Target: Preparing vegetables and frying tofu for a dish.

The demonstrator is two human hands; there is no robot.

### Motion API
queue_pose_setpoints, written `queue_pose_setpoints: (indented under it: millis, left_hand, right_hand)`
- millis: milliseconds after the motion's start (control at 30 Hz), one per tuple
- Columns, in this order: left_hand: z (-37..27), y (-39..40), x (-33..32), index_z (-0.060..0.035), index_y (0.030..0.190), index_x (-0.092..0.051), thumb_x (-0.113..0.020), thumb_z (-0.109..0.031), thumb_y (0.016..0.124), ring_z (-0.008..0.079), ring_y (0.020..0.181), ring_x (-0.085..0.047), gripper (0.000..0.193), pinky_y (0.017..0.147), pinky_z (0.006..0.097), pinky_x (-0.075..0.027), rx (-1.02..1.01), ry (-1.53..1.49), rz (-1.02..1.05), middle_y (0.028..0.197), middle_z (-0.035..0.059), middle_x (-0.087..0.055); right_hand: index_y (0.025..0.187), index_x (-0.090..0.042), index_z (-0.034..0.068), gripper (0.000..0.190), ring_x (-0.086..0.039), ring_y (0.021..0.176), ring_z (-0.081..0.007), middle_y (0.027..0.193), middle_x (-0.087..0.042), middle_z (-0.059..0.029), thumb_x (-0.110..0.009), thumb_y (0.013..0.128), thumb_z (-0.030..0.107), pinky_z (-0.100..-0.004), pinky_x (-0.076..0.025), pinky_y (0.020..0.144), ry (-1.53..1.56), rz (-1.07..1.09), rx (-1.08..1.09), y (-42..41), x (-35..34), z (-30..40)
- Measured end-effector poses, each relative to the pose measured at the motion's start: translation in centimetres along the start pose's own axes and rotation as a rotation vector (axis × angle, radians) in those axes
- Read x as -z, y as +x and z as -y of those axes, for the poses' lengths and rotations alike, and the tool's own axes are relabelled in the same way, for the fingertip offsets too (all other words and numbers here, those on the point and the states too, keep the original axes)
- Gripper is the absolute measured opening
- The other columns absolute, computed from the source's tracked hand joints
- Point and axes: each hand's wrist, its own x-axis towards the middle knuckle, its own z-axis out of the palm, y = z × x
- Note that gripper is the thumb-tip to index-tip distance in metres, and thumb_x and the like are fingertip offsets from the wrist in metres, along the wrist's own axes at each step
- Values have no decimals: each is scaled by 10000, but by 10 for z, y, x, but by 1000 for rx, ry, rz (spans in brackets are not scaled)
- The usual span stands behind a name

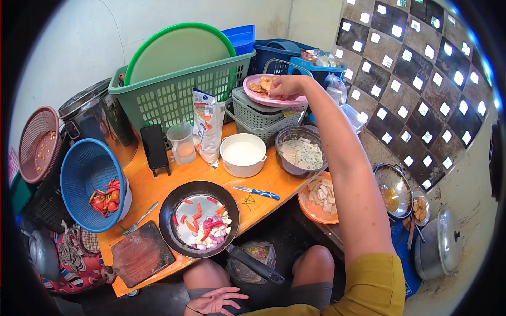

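My right hand reaches over a pink plate of golden fried pieces. Its fingers are curled down at the food, and the fingertips are partly hidden, so a grip cannot be made out. Low in the picture, my left hand is held over my lap, empty, with fingers spread. Before me on the orange table, a black frying pan holds cut red chillies, peeled shallots and garlic. Its handle extends over the table edge towards my legs.
A blue-handled knife, a white pot of pale liquid and a batter bowl lie beyond the pan. Left are a cutting board, a phone on a stand and a blue basket. An orange bowl sits below my right arm.
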Motion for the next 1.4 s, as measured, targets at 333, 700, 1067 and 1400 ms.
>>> queue_pose_setpoints:
  millis: [333,700,1067,1400]
  left_hand:
    - [0,-1,3,-48,1629,-173,-663,-474,980,347,1392,-466,919,1091,557,-469,9,-2,7,1659,316,-111]
    - [-2,1,1,-53,1631,-169,-653,-487,981,347,1394,-462,920,1096,570,-461,22,21,-1,1658,314,-112]
    - [-3,6,3,-56,1631,-175,-682,-486,964,353,1390,-465,941,1102,571,-457,26,21,-9,1656,315,-111]
    - [3,-1,-1,-65,1635,-165,-674,-486,968,348,1396,-465,938,1101,577,-456,19,8,6,1661,311,-103]
  right_hand:
    - [821,-644,95,239,-464,580,-59,688,-555,47,-609,1011,236,-242,-394,520,440,20,22,-3,12,-34]
    - [1005,-641,50,101,-618,621,-82,750,-672,-13,-587,1027,131,-203,-537,595,588,-151,104,-4,13,-47]
    - [959,-776,50,196,-558,477,-113,633,-671,-50,-670,959,215,-282,-429,468,36,-404,121,15,10,-49]
    - [934,-810,40,614,-726,754,-258,883,-767,-133,-880,653,582,-366,-581,734,-476,-530,-30,31,-28,0]
